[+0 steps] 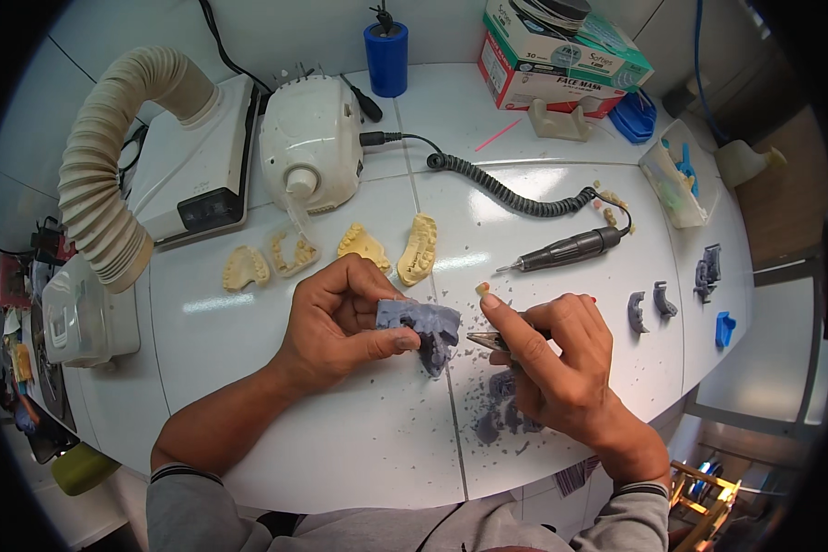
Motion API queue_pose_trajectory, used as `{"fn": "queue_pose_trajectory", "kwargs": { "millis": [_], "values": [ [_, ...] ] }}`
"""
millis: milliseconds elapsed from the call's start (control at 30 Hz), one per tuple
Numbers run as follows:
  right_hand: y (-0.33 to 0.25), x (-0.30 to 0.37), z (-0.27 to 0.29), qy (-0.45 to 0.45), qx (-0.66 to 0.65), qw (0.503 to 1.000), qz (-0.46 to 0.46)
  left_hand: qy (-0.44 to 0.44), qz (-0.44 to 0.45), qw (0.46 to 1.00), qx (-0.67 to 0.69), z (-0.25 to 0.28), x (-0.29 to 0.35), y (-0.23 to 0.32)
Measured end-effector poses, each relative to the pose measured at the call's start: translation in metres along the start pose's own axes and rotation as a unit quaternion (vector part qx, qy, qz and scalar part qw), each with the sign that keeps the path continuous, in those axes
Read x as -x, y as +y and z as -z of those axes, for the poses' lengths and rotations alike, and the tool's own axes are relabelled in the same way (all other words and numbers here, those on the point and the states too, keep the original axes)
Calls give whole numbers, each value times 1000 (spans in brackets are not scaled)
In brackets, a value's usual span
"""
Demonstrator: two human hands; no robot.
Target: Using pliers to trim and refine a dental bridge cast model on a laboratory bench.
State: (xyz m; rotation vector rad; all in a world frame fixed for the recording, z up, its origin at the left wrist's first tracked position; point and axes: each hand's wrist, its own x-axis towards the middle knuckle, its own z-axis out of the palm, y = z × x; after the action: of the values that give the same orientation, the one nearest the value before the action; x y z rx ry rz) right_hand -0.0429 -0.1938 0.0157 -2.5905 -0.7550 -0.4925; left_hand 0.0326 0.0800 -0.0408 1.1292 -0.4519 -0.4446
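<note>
My left hand [340,327] is closed round a chunky grey-purple dental mould piece [423,320], with the thumb along its near side. The lower part of the mould has a rough, broken outline. Just to its right, my right hand [566,363] grips a pair of metal pliers [488,340], whose narrow jaws point left toward the mould without touching it. By the right index fingertip is a small yellowish, tooth-like bit [482,288]; whether the finger touches it I cannot tell. Grey-purple chunks [499,419] and crumbs lie beneath the right hand.
Several yellowish dental casts [419,248] stand beyond my left hand. A black rotary handpiece [570,248] lies beyond my right, its coiled cord running to a white control unit [313,138]. A ribbed hose [101,175] arches at left. Curved grey pieces [664,299] lie right.
</note>
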Motion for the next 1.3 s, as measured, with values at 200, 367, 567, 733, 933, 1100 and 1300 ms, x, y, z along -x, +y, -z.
{"fn": "queue_pose_trajectory", "kwargs": {
  "millis": [200, 367, 567, 733, 933, 1100, 1300],
  "values": [
    [-7, -15, 2, -32, -48, 997, -44, -12, -35, 998, -56, -8, 1, -3],
    [-13, -17, 2, -69, -47, 996, -41, -41, -41, 989, -139, -8, 2, -2],
    [-14, -17, 2, -74, -25, 996, -38, -51, -37, 983, -173, -10, 1, 2],
    [-14, -16, 2, -90, -22, 995, -33, -55, -44, 982, -177, -10, 1, 2],
    [-15, -15, 1, -90, -19, 995, -29, -56, -46, 981, -182, -10, 1, 2],
    [-14, -12, -1, -93, -21, 995, -23, -57, -42, 981, -179, -9, 1, 2],
    [-12, -6, -8, -87, 5, 996, -3, -61, -38, 981, -178, -8, 2, 3]
  ]
}}
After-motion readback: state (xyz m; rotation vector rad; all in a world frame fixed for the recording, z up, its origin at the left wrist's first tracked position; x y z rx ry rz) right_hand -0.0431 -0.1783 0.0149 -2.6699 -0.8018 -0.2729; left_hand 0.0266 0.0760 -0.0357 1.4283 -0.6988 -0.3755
